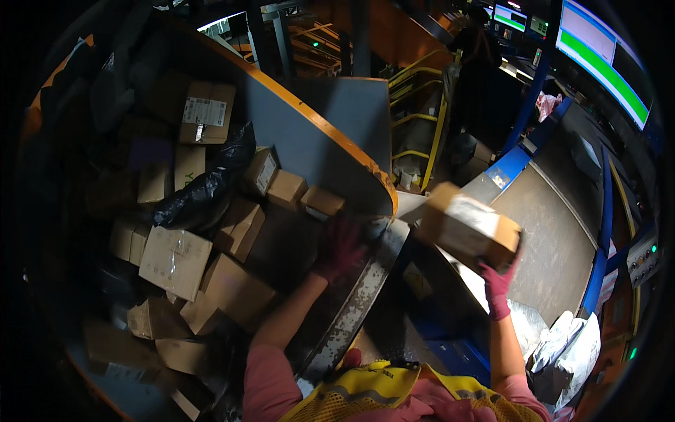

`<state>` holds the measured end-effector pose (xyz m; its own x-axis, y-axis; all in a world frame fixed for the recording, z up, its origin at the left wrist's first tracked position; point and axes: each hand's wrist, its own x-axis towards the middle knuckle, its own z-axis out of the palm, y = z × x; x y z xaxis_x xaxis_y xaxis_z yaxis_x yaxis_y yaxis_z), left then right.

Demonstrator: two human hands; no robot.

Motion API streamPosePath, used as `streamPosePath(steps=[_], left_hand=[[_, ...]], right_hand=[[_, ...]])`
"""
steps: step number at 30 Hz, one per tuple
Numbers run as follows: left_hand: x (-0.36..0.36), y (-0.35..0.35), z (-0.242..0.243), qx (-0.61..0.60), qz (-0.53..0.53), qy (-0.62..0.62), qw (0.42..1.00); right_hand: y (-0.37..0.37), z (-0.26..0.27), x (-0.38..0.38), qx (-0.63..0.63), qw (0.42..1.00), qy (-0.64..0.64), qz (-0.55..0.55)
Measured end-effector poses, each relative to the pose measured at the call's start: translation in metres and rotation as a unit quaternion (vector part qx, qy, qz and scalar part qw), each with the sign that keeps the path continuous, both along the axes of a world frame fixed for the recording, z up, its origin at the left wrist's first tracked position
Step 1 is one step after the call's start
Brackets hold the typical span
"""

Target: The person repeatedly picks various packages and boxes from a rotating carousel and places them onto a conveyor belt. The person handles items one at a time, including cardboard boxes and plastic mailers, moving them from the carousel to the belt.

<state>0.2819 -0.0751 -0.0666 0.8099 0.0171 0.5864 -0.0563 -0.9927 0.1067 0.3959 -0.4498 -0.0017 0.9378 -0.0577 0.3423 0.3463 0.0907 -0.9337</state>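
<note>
My right hand (pixel 498 287), in a dark pink glove, grips the lower corner of a brown cardboard box (pixel 464 227). A white label covers part of that box's top, and it is held up beside the belt conveyor (pixel 551 227). My left hand (pixel 341 250), gloved alike and blurred, has its fingers apart with nothing in them. It is over the dark floor of the chute, just inside the worn metal edge (pixel 364 285). Nearest to it is a small carton (pixel 322 201) against the chute's grey side wall (pixel 306 126).
Piled cartons (pixel 175 261) and a black plastic parcel (pixel 198 200) fill the chute at left. An orange rim (pixel 316 124) tops its wall. White plastic bags (pixel 564 348) lie at lower right. Near a yellow rail frame (pixel 435 137) stands another person (pixel 477 68). Screens (pixel 604 58) hang upper right.
</note>
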Motion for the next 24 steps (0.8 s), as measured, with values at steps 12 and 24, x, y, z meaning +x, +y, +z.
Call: streamPosePath(steps=[12,24], left_hand=[[0.119,0.121,-0.018,-0.186,0.371,0.353,0.838],[-0.008,-0.007,-0.038,-0.809,-0.232,-0.011,0.541]], right_hand=[[-0.247,-0.115,0.071,-0.316,0.83,0.108,-0.448],[-0.002,-0.019,-0.028,-0.276,0.929,-0.069,0.236]])
